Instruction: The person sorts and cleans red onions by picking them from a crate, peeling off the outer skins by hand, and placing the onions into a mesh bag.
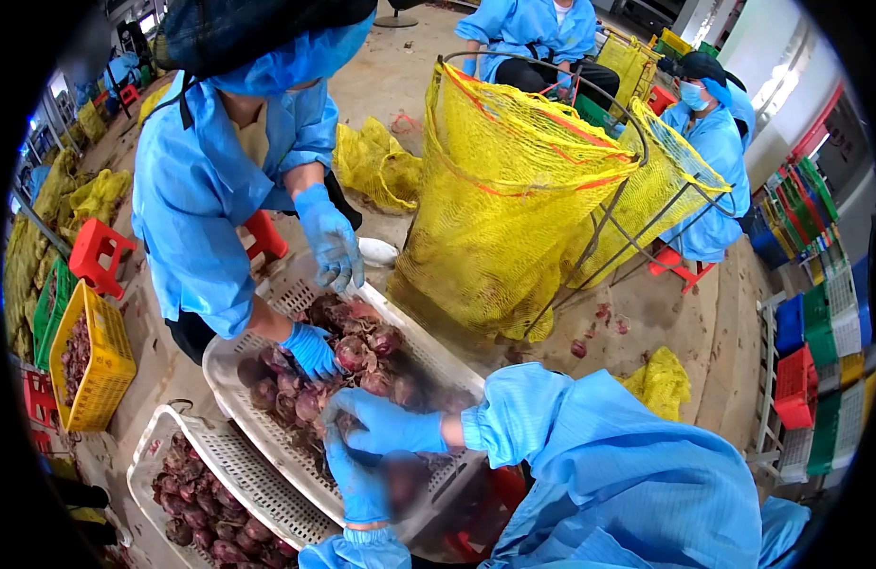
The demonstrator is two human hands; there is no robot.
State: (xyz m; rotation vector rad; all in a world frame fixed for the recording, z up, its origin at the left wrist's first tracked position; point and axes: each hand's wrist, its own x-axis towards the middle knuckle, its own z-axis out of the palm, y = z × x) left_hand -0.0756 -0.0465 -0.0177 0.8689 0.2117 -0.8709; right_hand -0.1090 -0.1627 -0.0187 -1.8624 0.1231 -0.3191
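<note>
My right hand (391, 422), in a blue glove, reaches in from the right over a white perforated crate (244, 394) of red onions (353, 354). Its fingers are curled and bent down towards the onions. Just below it, my left hand (359, 484), also gloved in blue, comes up from the bottom edge with its fingers curved inwards. The fingertips of both hands come close together; what lies between them is hidden. A blurred dark patch beside my left hand cannot be made out.
Across the crate, a co-worker's gloved hand (312, 351) touches the onions. A second white crate (149, 446) of onions stands at lower left. Behind stands a yellow mesh bag (495, 209) on a metal hoop frame. A yellow crate (106, 370) and red stools (99, 256) are at left.
</note>
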